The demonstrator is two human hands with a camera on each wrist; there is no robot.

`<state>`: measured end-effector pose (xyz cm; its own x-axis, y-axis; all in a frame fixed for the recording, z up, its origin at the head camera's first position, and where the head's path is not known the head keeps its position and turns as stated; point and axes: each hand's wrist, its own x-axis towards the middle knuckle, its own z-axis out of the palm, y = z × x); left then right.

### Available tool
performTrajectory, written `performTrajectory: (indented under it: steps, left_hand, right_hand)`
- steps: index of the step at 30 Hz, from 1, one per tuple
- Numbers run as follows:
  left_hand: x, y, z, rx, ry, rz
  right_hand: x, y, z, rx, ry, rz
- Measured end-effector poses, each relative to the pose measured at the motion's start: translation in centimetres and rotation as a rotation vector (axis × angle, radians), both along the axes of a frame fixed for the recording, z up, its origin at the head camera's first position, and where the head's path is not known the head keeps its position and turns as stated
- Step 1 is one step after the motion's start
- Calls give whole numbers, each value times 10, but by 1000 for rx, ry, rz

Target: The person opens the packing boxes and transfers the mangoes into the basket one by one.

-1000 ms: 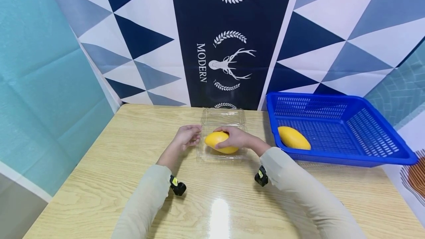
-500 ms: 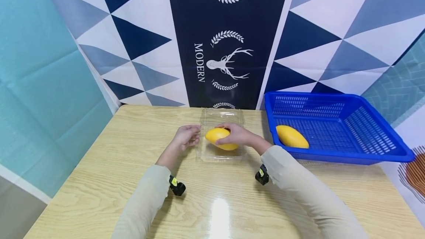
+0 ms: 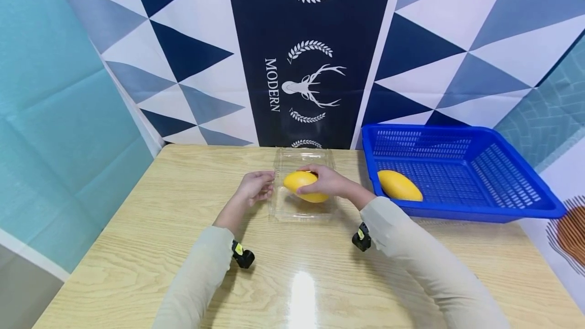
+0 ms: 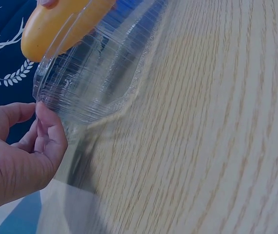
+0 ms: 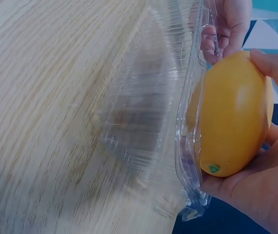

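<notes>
A clear plastic clamshell box stands on the table with its lid raised at the back. My left hand pinches the box's left rim between thumb and finger, as the left wrist view shows. My right hand grips a yellow mango over the box. In the right wrist view the mango lies on its side above the rim, fingers and thumb around it, its green stem spot showing. The palm hides part of the mango. A second mango lies in the blue basket.
The blue perforated basket stands to the right, by the table's right side. Behind the wooden table hangs a patterned cloth. A teal covering runs along the left side.
My right hand has raised the mango slightly from the box. The left hand keeps its place at the rim. The head view has shifted a little.
</notes>
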<state>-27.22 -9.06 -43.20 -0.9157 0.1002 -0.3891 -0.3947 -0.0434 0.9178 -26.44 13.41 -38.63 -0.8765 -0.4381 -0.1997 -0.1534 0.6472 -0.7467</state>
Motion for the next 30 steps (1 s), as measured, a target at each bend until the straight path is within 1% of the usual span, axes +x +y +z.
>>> performTrajectory:
  steps: [6, 13, 20, 24, 30]
  left_hand:
    - [1, 0, 2, 5, -4, 0]
    - [0, 0, 0, 9, -6, -3]
    - [-1, -1, 1, 10, -4, -16]
    - [-2, -1, 0, 6, -7, -13]
    - [-2, -1, 0, -2, -7, -6]
  right_hand:
    - [0, 4, 3, -1, -8, -10]
    - [-1, 10, 7, 3, -5, -19]
    - [-1, 14, 15, 11, -1, -30]
    - [-1, 17, 18, 16, -3, -38]
    - [0, 22, 25, 24, 20, -50]
